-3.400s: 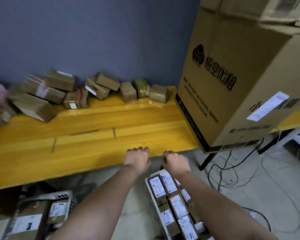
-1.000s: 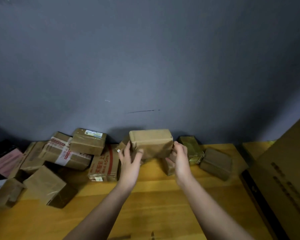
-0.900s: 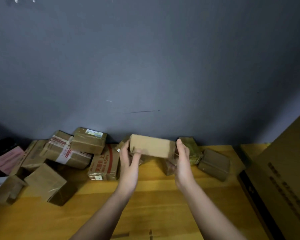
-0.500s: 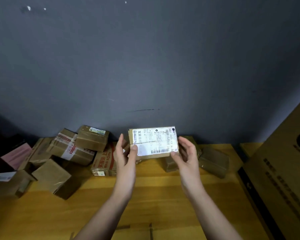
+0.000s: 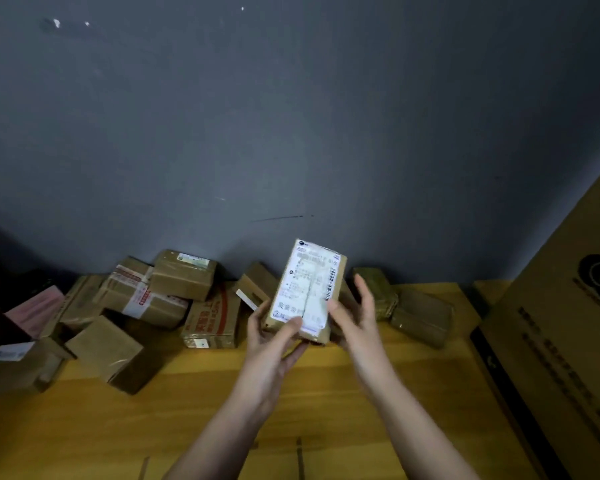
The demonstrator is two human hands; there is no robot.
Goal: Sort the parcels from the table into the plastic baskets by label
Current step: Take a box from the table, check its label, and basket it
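Grey wall [image 5: 291,116] backs a wooden desk [image 5: 84,427]. Left hand [image 5: 274,344] grips the lower end of a small parcel [image 5: 309,289], thumb pressed on its white label [image 5: 307,285], raised above the desk's middle. Right hand [image 5: 355,313] rests against the parcel's right side, fingers nearly straight. Unsorted parcels [image 5: 160,299] line the desk's far edge; a large carton [image 5: 568,323] occupies the right edge. No baskets are visible; most sorting appears outstanding.
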